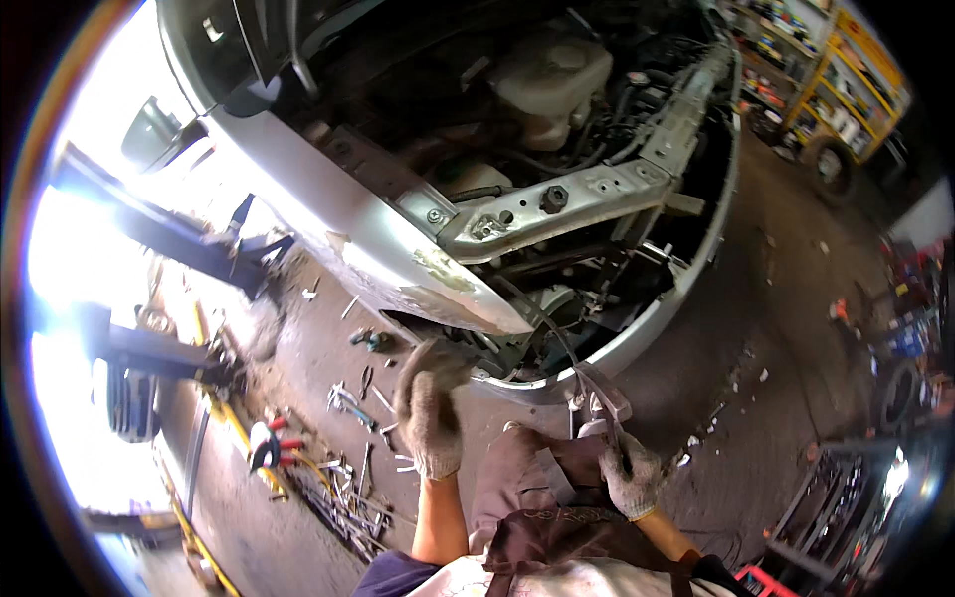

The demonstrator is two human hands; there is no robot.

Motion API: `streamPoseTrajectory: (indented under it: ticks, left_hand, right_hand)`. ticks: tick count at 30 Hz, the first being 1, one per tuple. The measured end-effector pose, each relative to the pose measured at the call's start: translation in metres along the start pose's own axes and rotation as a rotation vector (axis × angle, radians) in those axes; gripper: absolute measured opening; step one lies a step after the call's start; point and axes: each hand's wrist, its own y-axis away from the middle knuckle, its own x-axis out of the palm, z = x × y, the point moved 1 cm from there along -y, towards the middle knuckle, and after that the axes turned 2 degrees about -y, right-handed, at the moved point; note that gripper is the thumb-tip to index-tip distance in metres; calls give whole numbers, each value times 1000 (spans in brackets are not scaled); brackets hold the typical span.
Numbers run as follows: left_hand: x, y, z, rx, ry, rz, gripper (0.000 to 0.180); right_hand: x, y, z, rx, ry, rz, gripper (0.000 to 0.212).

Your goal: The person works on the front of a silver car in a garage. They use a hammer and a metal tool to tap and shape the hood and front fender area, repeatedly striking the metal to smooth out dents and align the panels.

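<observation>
The silver car [298, 189] fills the far middle, its front end exposed, and the brown floor [786, 298] gives wide room to its right. The fender [378, 259] has a scuffed edge tapering to a point; the bumper [652, 325] curves around near it. A heap of hand tools [365, 468] takes up floor at near left. The gloved left hand [428, 413] is raised beside the bumper edge, blurred; whether it grips anything I cannot tell. The gloved right hand [634, 478], near right, is closed around a hammer-like tool [604, 390], its blocky head near the bumper rim
</observation>
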Motion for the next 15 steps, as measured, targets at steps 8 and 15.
streamPoseTrajectory:
  ticks: [8,15]
  left_hand:
    - [111,-28,-1,-283,868,22,40]
    - [139,-23,-3,-221,859,-148,44]
  right_hand:
    - [-59,-79,-22,-215,-181,164,16]
    - [-94,-129,-20,-175,-185,365,20]
